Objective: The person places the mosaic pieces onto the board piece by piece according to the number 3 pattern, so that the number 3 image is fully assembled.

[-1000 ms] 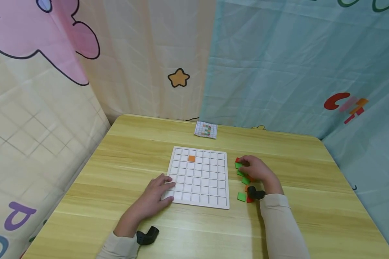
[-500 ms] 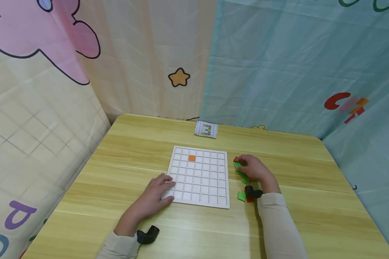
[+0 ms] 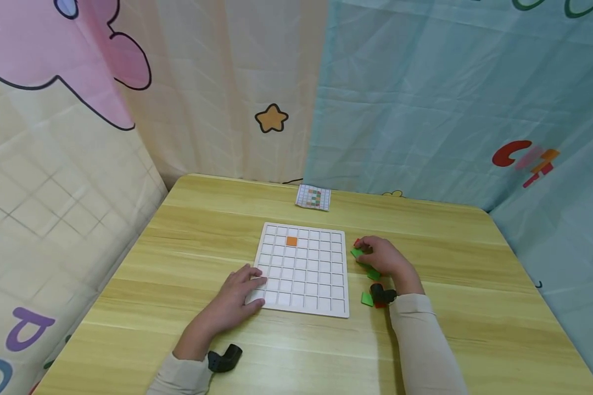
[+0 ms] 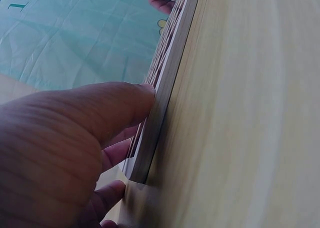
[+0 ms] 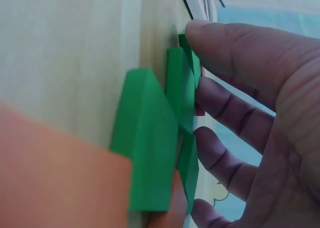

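Note:
A white grid board [image 3: 301,307] lies on the table, with an orange tile [image 3: 291,241] in one cell of its second row. My left hand [image 3: 234,299] rests at the board's lower left corner, fingers spread on its surface and thumb against its edge, as the left wrist view confirms. Right of the board, my right hand [image 3: 385,258] touches several loose tiles. Its thumb presses a green tile [image 3: 357,253], and its fingers reach over a red tile [image 3: 357,242]. In the right wrist view, green tiles [image 5: 155,153] overlap under loosely bent fingers.
A small printed card [image 3: 313,197] with a coloured grid pattern lies behind the board. Nearer the front, another green tile [image 3: 367,299] lies beside partly hidden red and orange ones. A patterned cloth [image 3: 405,109] hangs behind the wooden table [image 3: 207,219].
My right hand has slid a little to the left, and the red and green tiles under its fingers have shifted left with it. The left hand and the board stay put.

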### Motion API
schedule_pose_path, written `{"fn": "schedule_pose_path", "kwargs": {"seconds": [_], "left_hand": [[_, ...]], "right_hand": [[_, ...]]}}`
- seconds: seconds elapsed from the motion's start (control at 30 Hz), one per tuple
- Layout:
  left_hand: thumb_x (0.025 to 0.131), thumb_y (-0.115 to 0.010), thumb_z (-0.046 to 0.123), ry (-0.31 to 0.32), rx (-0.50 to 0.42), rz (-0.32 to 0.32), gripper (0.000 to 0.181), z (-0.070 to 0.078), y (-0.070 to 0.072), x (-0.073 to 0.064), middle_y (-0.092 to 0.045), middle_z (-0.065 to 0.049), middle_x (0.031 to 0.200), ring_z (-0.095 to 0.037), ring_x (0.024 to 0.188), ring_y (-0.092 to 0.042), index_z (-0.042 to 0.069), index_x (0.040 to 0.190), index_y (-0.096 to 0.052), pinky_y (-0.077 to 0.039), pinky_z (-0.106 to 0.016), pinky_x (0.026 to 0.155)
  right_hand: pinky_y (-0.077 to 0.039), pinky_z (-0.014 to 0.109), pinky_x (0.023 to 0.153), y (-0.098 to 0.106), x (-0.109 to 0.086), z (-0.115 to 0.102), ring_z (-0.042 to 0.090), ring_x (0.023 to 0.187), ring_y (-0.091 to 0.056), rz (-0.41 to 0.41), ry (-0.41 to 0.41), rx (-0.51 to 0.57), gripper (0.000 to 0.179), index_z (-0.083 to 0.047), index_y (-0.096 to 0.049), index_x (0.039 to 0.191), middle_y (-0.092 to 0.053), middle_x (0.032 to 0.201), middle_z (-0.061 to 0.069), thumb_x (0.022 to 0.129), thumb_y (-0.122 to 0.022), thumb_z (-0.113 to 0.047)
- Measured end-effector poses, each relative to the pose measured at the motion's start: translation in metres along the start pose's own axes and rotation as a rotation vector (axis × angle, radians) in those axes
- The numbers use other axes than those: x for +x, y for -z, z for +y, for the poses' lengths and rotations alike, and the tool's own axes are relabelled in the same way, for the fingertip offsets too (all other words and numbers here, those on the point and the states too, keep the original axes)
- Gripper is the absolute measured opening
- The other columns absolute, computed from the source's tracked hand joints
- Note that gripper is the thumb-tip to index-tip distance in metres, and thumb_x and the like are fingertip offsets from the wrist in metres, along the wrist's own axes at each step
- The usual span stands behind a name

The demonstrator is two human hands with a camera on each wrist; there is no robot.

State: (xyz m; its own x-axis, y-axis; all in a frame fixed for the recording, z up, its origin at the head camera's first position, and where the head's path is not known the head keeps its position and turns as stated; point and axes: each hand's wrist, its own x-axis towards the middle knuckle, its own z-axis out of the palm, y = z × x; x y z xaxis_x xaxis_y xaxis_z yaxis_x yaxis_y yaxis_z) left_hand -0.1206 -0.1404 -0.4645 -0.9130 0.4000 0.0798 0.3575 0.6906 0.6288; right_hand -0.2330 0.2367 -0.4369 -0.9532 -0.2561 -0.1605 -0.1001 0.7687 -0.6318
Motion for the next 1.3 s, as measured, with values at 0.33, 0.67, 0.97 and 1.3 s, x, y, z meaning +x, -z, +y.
{"fn": "schedule_pose_path", "kwargs": {"seconds": [0.33, 0.67, 0.97, 1.3], "left_hand": [[0.091, -0.073, 0.016, -0.002, 0.011, 0.009, 0.044, -0.0025, -0.0018, 0.0002, -0.05, -0.009, 0.138, -0.041, 0.143, -0.027, 0.003, 0.132, -0.062, -0.017, -0.059, 0.116], [0.091, -0.073, 0.016, 0.003, 0.012, 0.011, 0.044, -0.0032, -0.0024, 0.0007, -0.05, -0.009, 0.138, -0.041, 0.143, -0.027, 0.003, 0.131, -0.063, -0.018, -0.059, 0.115], [0.091, -0.073, 0.017, -0.007, 0.018, 0.009, 0.045, -0.0033, -0.002, 0.0004, -0.05, -0.01, 0.139, -0.041, 0.143, -0.027, 0.002, 0.132, -0.062, -0.016, -0.06, 0.116], [0.09, -0.073, 0.016, -0.006, 0.008, 0.009, 0.045, -0.002, -0.0016, 0.0002, -0.05, -0.011, 0.138, -0.042, 0.143, -0.027, 0.001, 0.131, -0.062, -0.015, -0.06, 0.116]], "right_hand": [[-0.04, 0.054, 0.088, -0.0038, 0.0019, -0.0043, 0.029, 0.098, -0.055, 0.007, -0.041, -0.106, 0.02, -0.008, -0.065, 0.108, -0.063, 0.107, 0.009, 0.09, -0.072, -0.013], [-0.038, 0.054, 0.086, -0.0041, 0.0026, -0.0058, 0.029, 0.096, -0.053, -0.002, -0.041, -0.105, 0.026, -0.007, -0.064, 0.115, -0.059, 0.104, 0.009, 0.09, -0.071, -0.012], [-0.037, 0.057, 0.088, -0.0043, 0.0026, -0.0085, 0.029, 0.097, -0.053, -0.006, -0.06, -0.117, 0.026, -0.007, -0.064, 0.115, -0.06, 0.105, 0.009, 0.09, -0.071, -0.012], [-0.038, 0.051, 0.084, -0.0037, -0.0003, -0.0092, 0.028, 0.092, -0.052, -0.01, -0.052, -0.11, 0.025, -0.007, -0.063, 0.115, -0.058, 0.101, 0.008, 0.091, -0.069, -0.01]]}}
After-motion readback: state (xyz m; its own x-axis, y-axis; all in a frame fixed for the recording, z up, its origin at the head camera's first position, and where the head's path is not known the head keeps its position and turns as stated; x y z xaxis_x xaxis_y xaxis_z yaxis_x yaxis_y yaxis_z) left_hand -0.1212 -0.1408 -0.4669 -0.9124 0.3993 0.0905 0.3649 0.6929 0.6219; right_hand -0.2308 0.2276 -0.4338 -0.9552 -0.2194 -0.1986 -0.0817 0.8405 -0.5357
